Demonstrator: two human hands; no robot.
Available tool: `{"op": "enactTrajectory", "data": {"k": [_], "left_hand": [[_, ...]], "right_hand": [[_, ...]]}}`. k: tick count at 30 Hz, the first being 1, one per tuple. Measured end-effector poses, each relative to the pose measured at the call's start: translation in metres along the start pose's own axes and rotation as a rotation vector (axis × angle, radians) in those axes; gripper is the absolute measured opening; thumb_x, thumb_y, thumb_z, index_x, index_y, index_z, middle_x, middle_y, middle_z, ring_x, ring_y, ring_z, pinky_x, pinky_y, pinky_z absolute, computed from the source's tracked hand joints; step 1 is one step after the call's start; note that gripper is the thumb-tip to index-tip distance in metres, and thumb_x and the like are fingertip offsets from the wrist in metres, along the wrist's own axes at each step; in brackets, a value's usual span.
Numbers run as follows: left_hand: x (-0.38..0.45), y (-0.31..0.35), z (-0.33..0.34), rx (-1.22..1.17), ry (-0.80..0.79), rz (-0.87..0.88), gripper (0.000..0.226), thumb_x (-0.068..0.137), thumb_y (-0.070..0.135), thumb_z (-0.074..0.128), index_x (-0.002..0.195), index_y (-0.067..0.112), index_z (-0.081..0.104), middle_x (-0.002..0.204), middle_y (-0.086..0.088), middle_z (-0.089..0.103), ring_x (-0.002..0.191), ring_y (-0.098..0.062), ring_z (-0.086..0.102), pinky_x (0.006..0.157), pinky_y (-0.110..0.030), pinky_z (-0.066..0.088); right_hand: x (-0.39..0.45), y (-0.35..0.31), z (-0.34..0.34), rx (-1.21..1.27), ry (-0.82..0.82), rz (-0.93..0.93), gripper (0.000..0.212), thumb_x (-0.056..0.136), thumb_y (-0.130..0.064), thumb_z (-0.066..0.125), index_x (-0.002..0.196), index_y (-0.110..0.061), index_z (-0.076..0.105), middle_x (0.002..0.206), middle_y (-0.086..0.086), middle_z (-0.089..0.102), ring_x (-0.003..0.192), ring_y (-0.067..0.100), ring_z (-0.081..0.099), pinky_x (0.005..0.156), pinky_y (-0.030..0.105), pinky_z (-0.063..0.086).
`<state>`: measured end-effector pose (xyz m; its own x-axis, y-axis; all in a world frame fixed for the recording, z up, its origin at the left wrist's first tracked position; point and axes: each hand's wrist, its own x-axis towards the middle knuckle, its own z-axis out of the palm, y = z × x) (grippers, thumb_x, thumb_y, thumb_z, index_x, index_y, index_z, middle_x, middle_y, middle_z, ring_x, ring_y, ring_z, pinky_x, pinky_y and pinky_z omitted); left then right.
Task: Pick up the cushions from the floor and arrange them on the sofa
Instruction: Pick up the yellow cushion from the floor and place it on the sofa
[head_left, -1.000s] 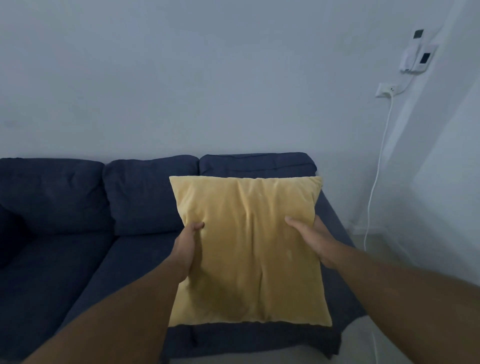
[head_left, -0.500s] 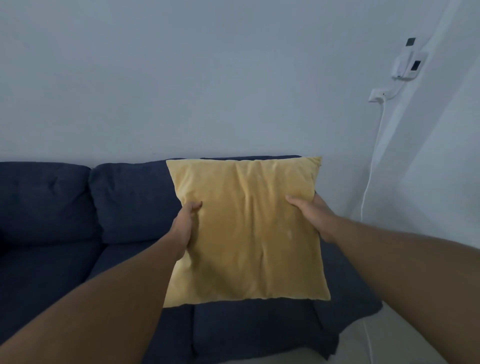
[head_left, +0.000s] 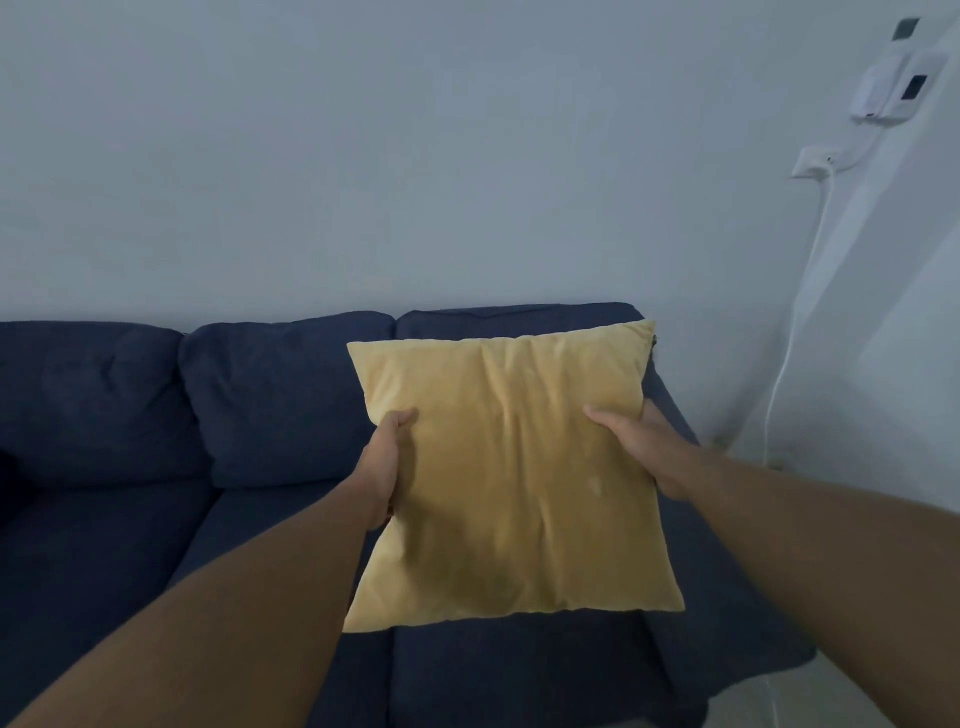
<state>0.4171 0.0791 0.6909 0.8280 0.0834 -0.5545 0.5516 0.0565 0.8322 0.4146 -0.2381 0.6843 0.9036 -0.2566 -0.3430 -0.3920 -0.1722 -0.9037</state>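
Observation:
A square yellow cushion (head_left: 511, 478) is held upright in the air in front of the right end of a dark blue sofa (head_left: 156, 467). My left hand (head_left: 387, 460) grips the cushion's left edge and my right hand (head_left: 636, 447) grips its right edge, thumbs on the front face. The cushion covers most of the sofa's rightmost back cushion and hides part of the seat below. Its lower edge hangs over the right seat cushion; I cannot tell whether it touches the sofa.
A pale wall rises behind the sofa. At the right, a white cable (head_left: 795, 322) runs down from a wall socket (head_left: 813, 167) to the floor, below a white wall device (head_left: 883, 96). A strip of floor (head_left: 779, 701) shows by the sofa's right end.
The cushion has dropped lower against the sofa back and its top tips slightly away, with both hands still gripping its sides. The sofa's top edge now shows above it.

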Motion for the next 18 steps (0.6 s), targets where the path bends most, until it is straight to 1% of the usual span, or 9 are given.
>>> {"op": "enactTrajectory", "data": {"k": [2, 4, 7, 8, 10, 12, 14, 16, 18], "left_hand": [[0.019, 0.002, 0.013, 0.007, 0.001, -0.009, 0.033, 0.096, 0.061, 0.053, 0.099, 0.028, 0.058, 0.109, -0.002, 0.062, 0.095, -0.025, 0.057, 0.105, -0.050, 0.041], [0.040, 0.005, 0.026, 0.008, 0.021, -0.021, 0.029, 0.098, 0.058, 0.053, 0.093, 0.030, 0.056, 0.108, -0.001, 0.061, 0.096, -0.024, 0.056, 0.106, -0.049, 0.040], [0.072, 0.011, 0.043, -0.003, 0.032, -0.057, 0.028, 0.097, 0.058, 0.053, 0.099, 0.031, 0.063, 0.126, -0.005, 0.064, 0.120, -0.032, 0.057, 0.118, -0.053, 0.038], [0.082, 0.013, 0.048, -0.010, 0.043, -0.059, 0.029, 0.097, 0.057, 0.054, 0.100, 0.031, 0.065, 0.128, -0.004, 0.065, 0.123, -0.032, 0.058, 0.118, -0.053, 0.039], [0.103, 0.016, 0.060, -0.024, 0.069, -0.063, 0.030, 0.096, 0.056, 0.056, 0.101, 0.029, 0.069, 0.122, -0.004, 0.070, 0.112, -0.029, 0.063, 0.111, -0.050, 0.044], [0.122, 0.016, 0.070, -0.012, 0.106, -0.074, 0.029, 0.096, 0.056, 0.058, 0.100, 0.029, 0.068, 0.114, -0.002, 0.069, 0.102, -0.026, 0.062, 0.106, -0.048, 0.046], [0.137, 0.016, 0.077, -0.015, 0.128, -0.097, 0.036, 0.089, 0.061, 0.063, 0.105, 0.028, 0.067, 0.115, -0.003, 0.067, 0.106, -0.029, 0.061, 0.112, -0.052, 0.044], [0.153, 0.014, 0.084, -0.022, 0.133, -0.139, 0.058, 0.076, 0.067, 0.068, 0.118, 0.027, 0.068, 0.122, -0.007, 0.068, 0.115, -0.034, 0.062, 0.114, -0.055, 0.044], [0.165, 0.012, 0.091, -0.036, 0.139, -0.170, 0.066, 0.068, 0.070, 0.069, 0.119, 0.028, 0.069, 0.125, -0.008, 0.070, 0.116, -0.035, 0.064, 0.113, -0.056, 0.046]], "right_hand": [[0.024, 0.005, 0.002, 0.006, -0.017, 0.019, 0.097, 0.088, -0.055, 0.080, 0.162, -0.019, 0.028, 0.149, 0.004, 0.049, 0.134, 0.032, 0.052, 0.113, 0.055, 0.042], [0.050, 0.010, 0.005, 0.018, -0.018, 0.024, 0.100, 0.085, -0.058, 0.081, 0.161, -0.020, 0.029, 0.149, 0.002, 0.050, 0.131, 0.031, 0.053, 0.113, 0.055, 0.043], [0.093, 0.015, 0.003, 0.042, -0.032, 0.056, 0.103, 0.083, -0.062, 0.081, 0.162, -0.021, 0.030, 0.150, 0.004, 0.052, 0.134, 0.032, 0.054, 0.115, 0.058, 0.043], [0.105, 0.017, 0.002, 0.060, -0.036, 0.074, 0.102, 0.082, -0.063, 0.080, 0.161, -0.020, 0.031, 0.148, 0.004, 0.053, 0.132, 0.032, 0.055, 0.114, 0.059, 0.043], [0.128, 0.020, -0.003, 0.107, -0.041, 0.125, 0.099, 0.084, -0.065, 0.078, 0.160, -0.019, 0.033, 0.145, 0.007, 0.055, 0.127, 0.032, 0.057, 0.110, 0.058, 0.046], [0.148, 0.023, -0.008, 0.164, -0.034, 0.177, 0.099, 0.086, -0.067, 0.075, 0.160, -0.018, 0.031, 0.139, 0.008, 0.055, 0.119, 0.032, 0.057, 0.100, 0.054, 0.049], [0.165, 0.028, -0.011, 0.189, -0.038, 0.214, 0.102, 0.087, -0.067, 0.074, 0.162, -0.018, 0.027, 0.135, 0.008, 0.053, 0.117, 0.032, 0.056, 0.095, 0.052, 0.048], [0.179, 0.035, -0.010, 0.182, -0.022, 0.232, 0.106, 0.087, -0.067, 0.074, 0.165, -0.018, 0.020, 0.147, 0.012, 0.049, 0.130, 0.035, 0.053, 0.102, 0.054, 0.045], [0.194, 0.044, -0.006, 0.174, 0.005, 0.234, 0.108, 0.087, -0.066, 0.075, 0.165, -0.019, 0.016, 0.158, 0.011, 0.043, 0.141, 0.037, 0.047, 0.113, 0.056, 0.041]]}}
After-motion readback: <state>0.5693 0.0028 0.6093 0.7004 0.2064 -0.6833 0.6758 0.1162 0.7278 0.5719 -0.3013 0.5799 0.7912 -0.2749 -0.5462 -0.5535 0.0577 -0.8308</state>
